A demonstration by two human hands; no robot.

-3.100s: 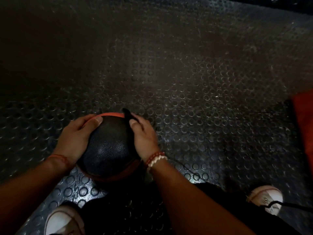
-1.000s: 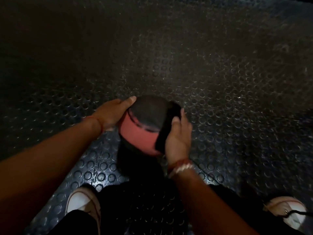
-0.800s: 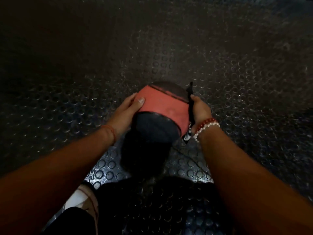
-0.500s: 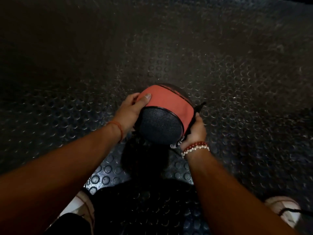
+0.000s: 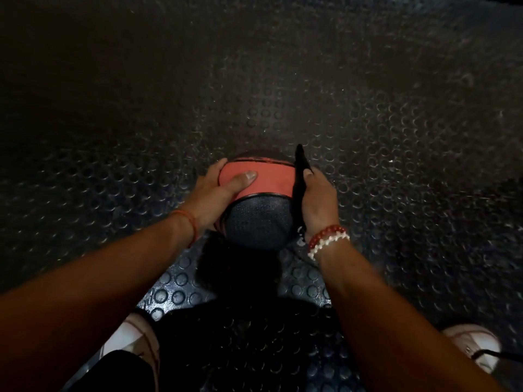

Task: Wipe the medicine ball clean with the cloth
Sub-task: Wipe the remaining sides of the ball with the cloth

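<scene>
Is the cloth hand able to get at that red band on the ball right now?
Probably yes. The right hand presses the cloth against the medicine ball beside the red band; only the left hand thumb covers part.

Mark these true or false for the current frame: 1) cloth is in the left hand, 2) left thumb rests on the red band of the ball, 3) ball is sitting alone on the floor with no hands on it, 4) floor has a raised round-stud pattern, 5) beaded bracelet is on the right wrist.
1) False. The dark cloth is pressed against the medicine ball by the right hand.
2) True. The left hand lays its thumb across the red band.
3) False. Both hands grip the ball's sides.
4) True. The floor shows round studs.
5) True. The beaded bracelet circles the right wrist.
</scene>
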